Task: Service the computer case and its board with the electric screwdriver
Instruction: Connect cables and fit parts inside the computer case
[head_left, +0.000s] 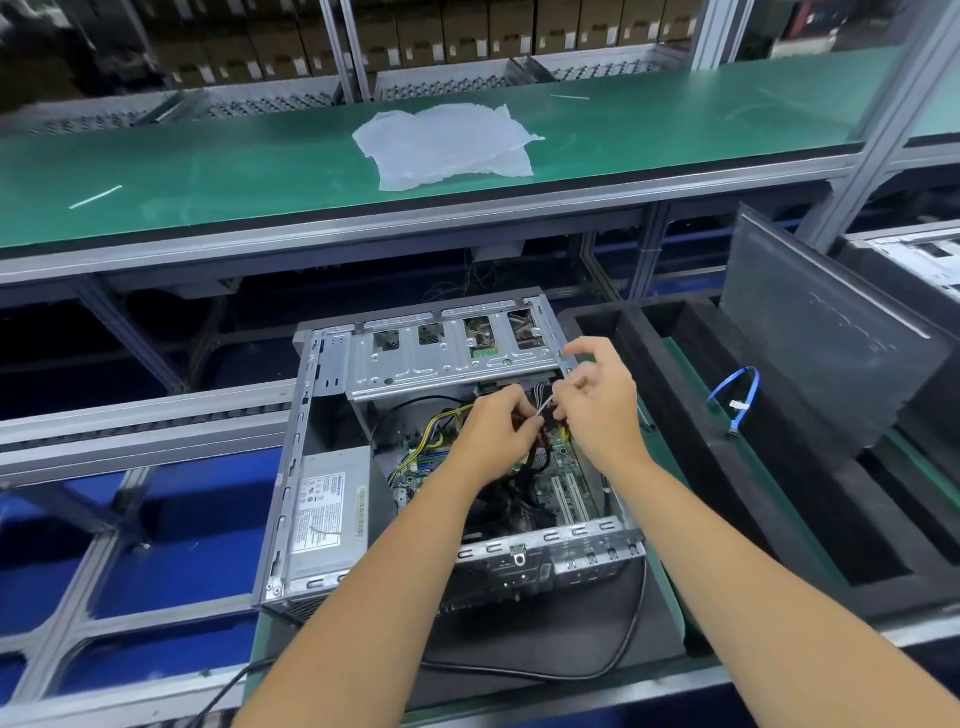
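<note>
case: open computer case (332, 415) lies on its side on a dark mat (545, 639) at the near edge of the bench, side panel off, interior facing up
board: green board (563, 478) sits on the case floor, right half, partly hidden by both hands
psu: grey power supply (330, 514) in the near-left corner of the case, label up
drive cage: metal drive cage (447, 353) spans the far end of the case
wires: yellow and black wire bundle (441, 421) runs over the board, just left of the left hand
left hand: left hand (493, 436) inside the case above the board, fingers curled, pinching a thin pale cable (544, 404) at the fingertips
right hand: right hand (597, 400) just beside the left, thumb and fingers pinching the same cable, index finger lifted toward the cage edge
screwdriver: cannot tell where it is, not seen in this view
foam tray: black foam tray (675, 415) right of the case, blue cable (740, 389) lying on it
shelf: green shelf (208, 171) behind, crumpled clear plastic bag (447, 145) on it
black cord: black cord (628, 639) loops over the mat in front of the case
</note>
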